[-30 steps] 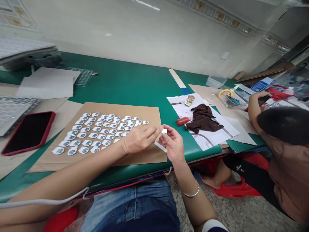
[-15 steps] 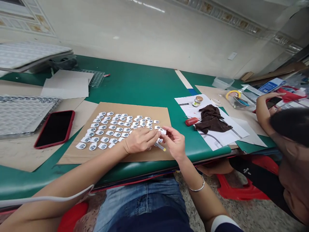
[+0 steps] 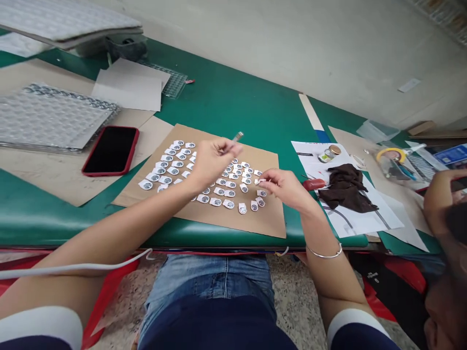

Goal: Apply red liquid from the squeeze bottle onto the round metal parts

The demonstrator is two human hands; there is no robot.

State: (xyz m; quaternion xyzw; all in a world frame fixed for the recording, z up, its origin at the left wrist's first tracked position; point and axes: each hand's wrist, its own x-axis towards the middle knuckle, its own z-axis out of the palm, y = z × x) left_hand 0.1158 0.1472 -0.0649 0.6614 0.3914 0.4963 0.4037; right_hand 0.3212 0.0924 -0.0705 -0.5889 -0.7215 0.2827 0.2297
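Many small white tabs with round dark-grey faces (image 3: 228, 204) lie in rows on a brown cardboard sheet (image 3: 262, 226). Raised over the sheet's far middle, my left hand (image 3: 213, 163) is closed with its fingertips pinched. A short, narrow greyish strip (image 3: 238, 137) sticks up from them; its exact kind is unclear. My right hand (image 3: 286, 188) pinches a small white tab (image 3: 260, 182) at the right end of the rows, low over the cardboard. My fingers hide part of that tab, and my left hand and forearm cover several others.
A red-cased phone (image 3: 110, 150) lies left, beside a clear-bubbled tray (image 3: 54, 119). To the right are a red-handled tool (image 3: 314, 184), a dark brown cloth (image 3: 346, 187) and a small glass jar (image 3: 329, 153) on white paper. Another person's arm (image 3: 443, 194) is at the far right.
My hands, together at one white tab before, have parted. The left rose up and away with the strip; the right keeps a tab near the cardboard. The camera view has tilted and shifted.
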